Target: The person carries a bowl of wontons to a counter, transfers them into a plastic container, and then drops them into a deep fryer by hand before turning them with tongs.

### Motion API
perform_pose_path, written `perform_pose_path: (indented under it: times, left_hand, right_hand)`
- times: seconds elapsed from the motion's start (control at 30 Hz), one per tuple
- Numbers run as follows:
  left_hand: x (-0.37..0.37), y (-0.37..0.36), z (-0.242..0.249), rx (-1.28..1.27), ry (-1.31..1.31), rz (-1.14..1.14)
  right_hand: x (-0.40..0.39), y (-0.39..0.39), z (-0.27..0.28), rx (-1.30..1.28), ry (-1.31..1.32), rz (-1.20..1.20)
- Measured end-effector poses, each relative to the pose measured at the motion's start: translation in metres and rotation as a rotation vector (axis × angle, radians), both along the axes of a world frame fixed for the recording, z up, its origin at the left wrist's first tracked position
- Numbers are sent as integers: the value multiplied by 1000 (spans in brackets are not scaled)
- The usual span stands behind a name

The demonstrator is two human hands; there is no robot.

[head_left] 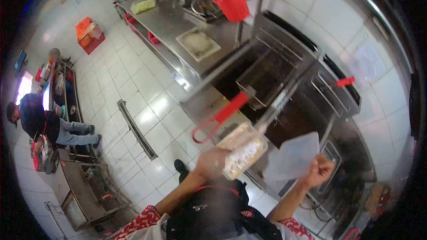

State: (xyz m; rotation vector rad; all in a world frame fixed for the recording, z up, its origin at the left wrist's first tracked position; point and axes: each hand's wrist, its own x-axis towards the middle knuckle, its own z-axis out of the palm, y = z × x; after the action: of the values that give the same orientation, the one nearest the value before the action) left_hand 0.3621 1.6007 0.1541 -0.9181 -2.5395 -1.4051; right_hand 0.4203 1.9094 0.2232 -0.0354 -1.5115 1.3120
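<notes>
My left hand (212, 163) is closed on the side of a rectangular plastic container (226, 146). Inside it lies pale, whitish-yellow food (243, 158), too blurred to name. In my right hand (319, 171) a flat translucent lid (294, 154) is gripped by one edge, apart from the container and to its right. Just beyond the container, a wire fryer basket (262, 82) with a red handle (232, 108) rests in a deep fryer (222, 82).
A steel worktable (175, 22) beyond the fryer bears a white cutting board (198, 44), trays and a pan (205, 6). A red basket (91, 42) stands on the tiled floor. Another person (44, 120) is at the far left, near a metal cabinet (84, 193).
</notes>
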Motion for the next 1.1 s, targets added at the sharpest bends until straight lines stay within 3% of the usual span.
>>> perform_pose_path:
  times: [0.07,0.17,0.23,0.27,0.3,0.33,0.37,0.4,0.43,0.53,0.6,0.67,0.7,0.77,0.8,0.87,0.9,0.93,1.0,1.1]
  left_hand:
    - [2,-15,9,25,34,-67]
    - [2,-50,-17,368,249,-194]
    - [6,-86,-15,54,-51,-177]
    - [2,-106,-6,-54,-143,-170]
    - [-3,-124,23,-29,-233,-117]
    - [-10,-140,40,1,-319,-63]
    - [-11,-155,38,207,-520,106]
    - [-18,-172,38,213,-516,105]
    - [-26,-190,38,347,-275,178]
    - [-43,-249,11,408,-219,172]
    - [-62,-282,6,879,-265,383]
    - [-84,-316,6,872,-310,436]
    - [-97,-330,7,858,-369,481]
    - [-121,-353,4,827,-396,575]
    - [-135,-363,-8,838,-405,589]
    - [-166,-378,-22,771,-408,621]
    - [-183,-383,-29,712,-406,675]
    - [-201,-384,-36,702,-407,667]
    - [-243,-382,-53,621,-379,725]
    - [-308,-376,-54,467,-373,688]
  right_hand:
    - [2,-1,24,-125,13,-43]
    - [6,-10,69,-136,64,99]
    - [5,-40,94,-126,69,146]
    - [3,-60,103,-106,99,10]
    - [-1,-74,108,-83,123,-126]
    - [2,-71,114,-67,135,-114]
    - [2,-70,114,-31,161,-125]
    - [-7,-94,128,25,183,-121]
    - [-15,-115,138,79,186,-116]
    - [-43,-168,158,223,178,-86]
    - [-66,-195,169,376,155,-5]
    - [-95,-219,176,499,157,429]
    - [-122,-242,173,304,192,171]
    - [-173,-259,179,342,7,-122]
    - [-197,-257,184,573,-221,-152]
    - [-260,-293,197,939,-112,164]
    - [-296,-300,193,1272,140,195]
    - [-316,-325,206,1352,-73,300]
    - [-375,-349,202,1547,124,346]
    - [-454,-357,166,1631,143,298]
